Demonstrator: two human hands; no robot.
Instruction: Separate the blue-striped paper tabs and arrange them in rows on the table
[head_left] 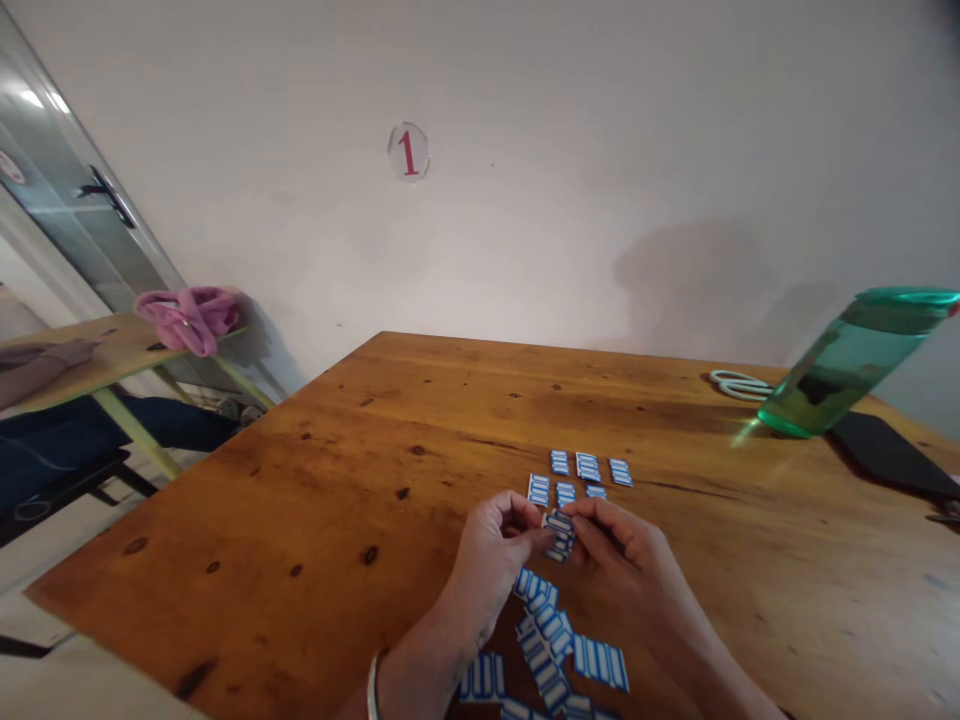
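My left hand (491, 555) and my right hand (619, 550) meet above the wooden table (300, 500), both pinching a small blue-and-white striped label (559, 522) between their fingertips. Just beyond the hands, several separate labels (577, 472) lie laid out in rows on the table. Below and between my wrists lies a loose pile of the same labels (551, 645), some still joined in strips. A bangle circles my left wrist.
A tilted green bottle (847, 365) stands at the right, with scissors (739, 385) behind it and a dark flat object (889, 450) beside it. At the left is another table with a pink cloth (191, 315). A wall bears a "1" sticker (409, 152).
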